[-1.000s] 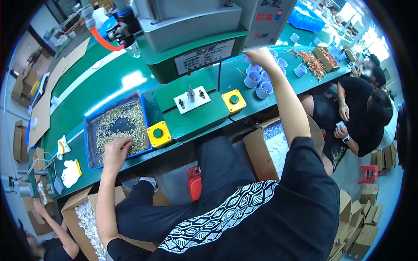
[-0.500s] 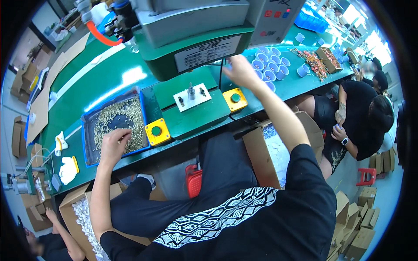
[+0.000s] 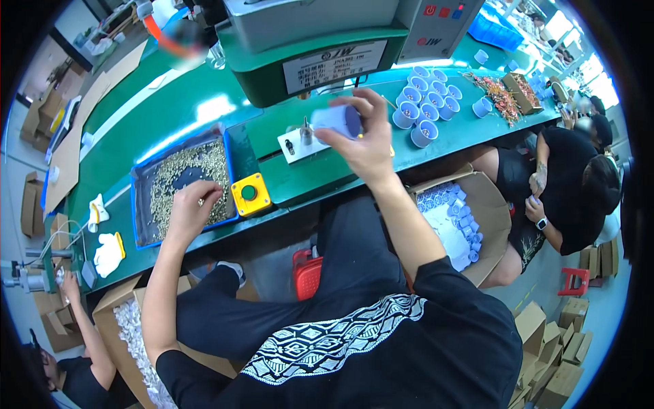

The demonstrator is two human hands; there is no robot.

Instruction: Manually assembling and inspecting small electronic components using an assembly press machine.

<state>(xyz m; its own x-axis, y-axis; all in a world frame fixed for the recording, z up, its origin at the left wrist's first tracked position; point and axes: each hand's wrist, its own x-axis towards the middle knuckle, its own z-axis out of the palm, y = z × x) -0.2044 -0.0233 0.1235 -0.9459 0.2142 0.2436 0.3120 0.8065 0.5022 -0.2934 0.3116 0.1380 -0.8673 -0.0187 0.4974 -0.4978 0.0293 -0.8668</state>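
Right hand [image 3: 364, 140] is up in front of the green press machine [image 3: 306, 48], fingers curled around a pale blue plastic cup [image 3: 338, 119] held on its side, the dark open mouth facing right; thumb below, fingertips over the top, a firm grasp with the cup clear of the bench. It hangs just above the white fixture plate [image 3: 300, 143] with its short metal pins, and the yellow button box on that side is hidden behind the hand. Left hand [image 3: 191, 208] is down in the blue tray [image 3: 139, 204], fingers bent and drawn together, tips pinching among the small brass-coloured parts [image 3: 180, 170] piled there; whether a piece is actually caught between the fingertips is too small to tell. Just right of that hand, beside the tray's corner, sits a yellow box with a green push button [image 3: 250, 193]. Further right on the green bench, a cluster of more pale blue cups [image 3: 426, 112] stands upright, mouths up, well apart from the held one. Below the bench edge, an open cardboard box [image 3: 477, 204] holds more blue cups, and another box [image 3: 129, 334] at lower left is filled with white pieces. A second person in black sits at the right, hands near their lap.
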